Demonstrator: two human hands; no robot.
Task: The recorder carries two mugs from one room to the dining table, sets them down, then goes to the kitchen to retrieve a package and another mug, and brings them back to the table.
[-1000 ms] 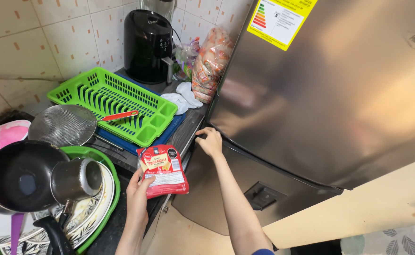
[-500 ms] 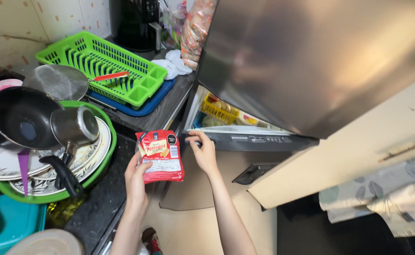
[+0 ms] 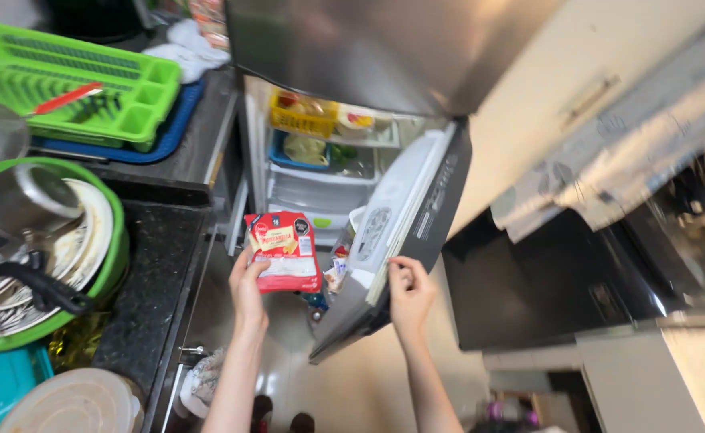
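So the left hand [image 3: 248, 290] is reaching up from the bottom of the view, forearm nearly straight, wrist bent back a bit, fingers and thumb clamped on the lower edge of a flat red plastic food packet [image 3: 283, 250] with a yellow panel on top and a pale window lower down. The packet is being held upright in the air, right in front of the open fridge compartment, just off the front edge of the dark speckled stone counter [image 3: 148, 297].

The right hand [image 3: 408, 293] is coming up the same way, arm angled slightly inward, fingers curled tight around the bottom edge of the open fridge door [image 3: 405, 232], a smooth dark grey slab with a white moulded plastic lining on its inner face. The door is swinging out wide.

Inside, there's a yellow slotted plastic basket [image 3: 300, 122] on the top shelf, a blue tray [image 3: 288, 156] under it with something greenish in it (can't tell what), and clear plastic drawers [image 3: 308, 192] below.

On the counter's left side a round green plastic basin [image 3: 112, 265] is sitting piled with white plates and a black-handled pan [image 3: 44, 285]. Further back, a bright green ribbed dish rack [image 3: 88, 88] is resting on a blue tray [image 3: 172, 128] near the counter's far edge.
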